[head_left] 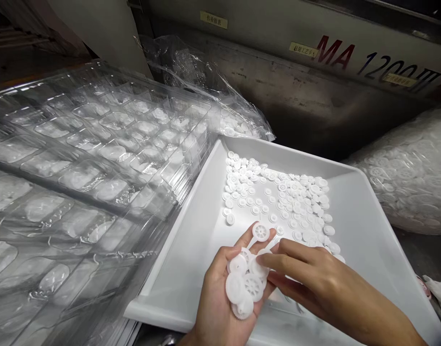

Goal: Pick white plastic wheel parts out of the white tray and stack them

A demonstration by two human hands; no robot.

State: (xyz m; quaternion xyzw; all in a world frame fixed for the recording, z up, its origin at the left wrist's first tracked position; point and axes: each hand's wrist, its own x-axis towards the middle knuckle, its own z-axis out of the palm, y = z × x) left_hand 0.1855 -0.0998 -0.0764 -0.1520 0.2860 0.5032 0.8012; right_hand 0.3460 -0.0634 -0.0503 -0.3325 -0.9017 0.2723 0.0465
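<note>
My left hand [220, 293], palm up and cupped over the near part of a white tray [177, 288], holds a small pile of white plastic gears [254, 287]. Some of these are spoked and some look solid. One spoked gear stands out near the fingertips. From the right, my right hand [307, 271] reaches over with its fingers closed at a gear on the edge of the pile; its fingertips partly cover that piece. Many more loose white gears [296, 202] lie on the tray floor beyond both hands.
Stacked clear blister trays [119, 149] with white parts in their pockets stand at the left. Behind the white tray lies a clear plastic bag [238, 115]. A bulging bag of white gears [411, 168] sits at the right. A machine panel [263, 48] rises at the back.
</note>
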